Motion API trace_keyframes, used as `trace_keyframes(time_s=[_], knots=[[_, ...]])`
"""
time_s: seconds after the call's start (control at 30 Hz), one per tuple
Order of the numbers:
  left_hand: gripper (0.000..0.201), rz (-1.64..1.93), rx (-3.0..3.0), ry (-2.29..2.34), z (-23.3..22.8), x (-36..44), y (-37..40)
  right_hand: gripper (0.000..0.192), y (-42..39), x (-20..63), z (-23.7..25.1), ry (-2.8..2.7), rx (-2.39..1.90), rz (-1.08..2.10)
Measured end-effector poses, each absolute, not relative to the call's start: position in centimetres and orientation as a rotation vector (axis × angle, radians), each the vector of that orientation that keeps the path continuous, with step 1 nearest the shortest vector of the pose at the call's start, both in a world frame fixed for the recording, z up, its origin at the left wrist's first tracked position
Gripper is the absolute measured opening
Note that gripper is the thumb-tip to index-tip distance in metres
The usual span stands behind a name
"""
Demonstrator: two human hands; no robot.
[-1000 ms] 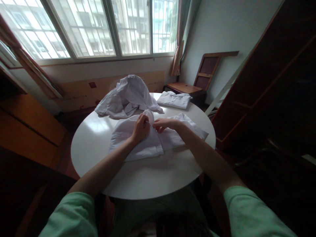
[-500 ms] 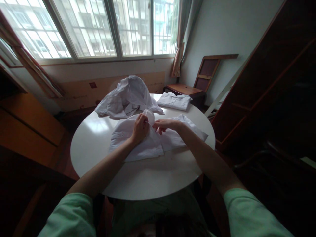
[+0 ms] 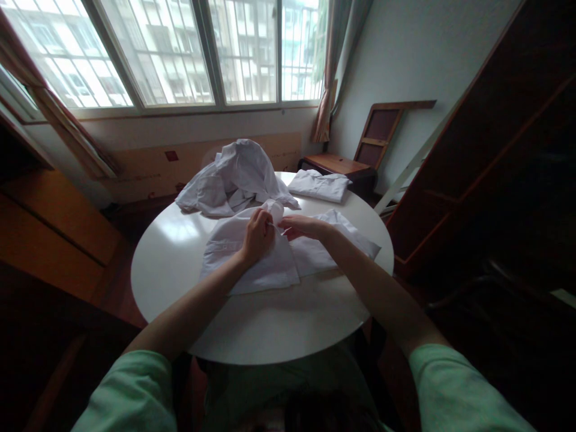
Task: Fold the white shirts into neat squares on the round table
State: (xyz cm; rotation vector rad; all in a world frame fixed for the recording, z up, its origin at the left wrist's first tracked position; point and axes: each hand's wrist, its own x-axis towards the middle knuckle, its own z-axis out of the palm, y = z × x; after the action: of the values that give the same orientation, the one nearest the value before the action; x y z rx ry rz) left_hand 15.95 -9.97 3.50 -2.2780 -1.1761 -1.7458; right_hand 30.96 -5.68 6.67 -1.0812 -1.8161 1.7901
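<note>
Three white garments on one round table (image 3: 252,336): a flat shirt (image 3: 252,264) at centre, a crumpled heap (image 3: 234,177) behind it, a folded shirt (image 3: 319,185) near the far edge. Left hand (image 3: 258,237) and right hand (image 3: 299,227) pinch the flat shirt's collar, fingers closed. Near table edge bare.

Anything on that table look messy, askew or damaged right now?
Only the crumpled white garment heaped at the round table's far side looks untidy. The folded shirt beside it lies neat, and both hands pinch the spread shirt. No damage is visible.
</note>
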Motion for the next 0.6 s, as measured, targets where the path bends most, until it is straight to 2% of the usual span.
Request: trace_keyframes(time_s=[0.23,0.37,0.6], knots=[[0.023,-1.718,-2.289,-1.175,3.4,16.0,-9.9,0.016,-5.8,29.5,4.4,-1.554,-0.865,2.200],[0.022,-1.712,-2.284,-1.180,3.3,15.8,-9.7,0.018,-6.2,29.2,4.8,-1.577,-0.917,2.130],[0.022,-1.747,-2.244,-1.157,3.9,16.3,-10.2,0.011,-6.9,29.4,5.8,-1.748,-1.122,1.853]])
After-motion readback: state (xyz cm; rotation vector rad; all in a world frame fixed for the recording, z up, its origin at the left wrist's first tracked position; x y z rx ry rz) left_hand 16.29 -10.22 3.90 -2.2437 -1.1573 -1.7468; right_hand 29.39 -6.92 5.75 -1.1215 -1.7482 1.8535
